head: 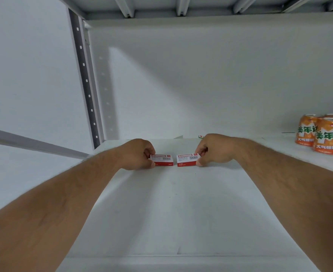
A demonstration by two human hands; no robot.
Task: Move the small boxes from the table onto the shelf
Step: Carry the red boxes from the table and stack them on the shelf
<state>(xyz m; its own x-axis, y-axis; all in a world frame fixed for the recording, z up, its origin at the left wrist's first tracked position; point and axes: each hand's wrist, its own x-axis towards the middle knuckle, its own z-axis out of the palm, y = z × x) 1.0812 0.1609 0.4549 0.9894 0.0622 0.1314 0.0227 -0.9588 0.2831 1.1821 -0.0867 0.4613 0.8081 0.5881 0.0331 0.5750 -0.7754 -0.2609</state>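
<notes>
Got one small box in each hand: my left hand (140, 154) pinches the left box (162, 160), my right hand (212, 150) pinches the right box (187, 160). Both sit on the shelf (171, 203), long sides running left-right, ends nearly meeting, so I guess letting go comes next.

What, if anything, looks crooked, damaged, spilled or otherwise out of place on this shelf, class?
Nothing stands out. The left hand and right hand each hold a small red and white box level on the shelf, side by side with a small gap. The orange cans at the right stand upright, with no spill.
</notes>
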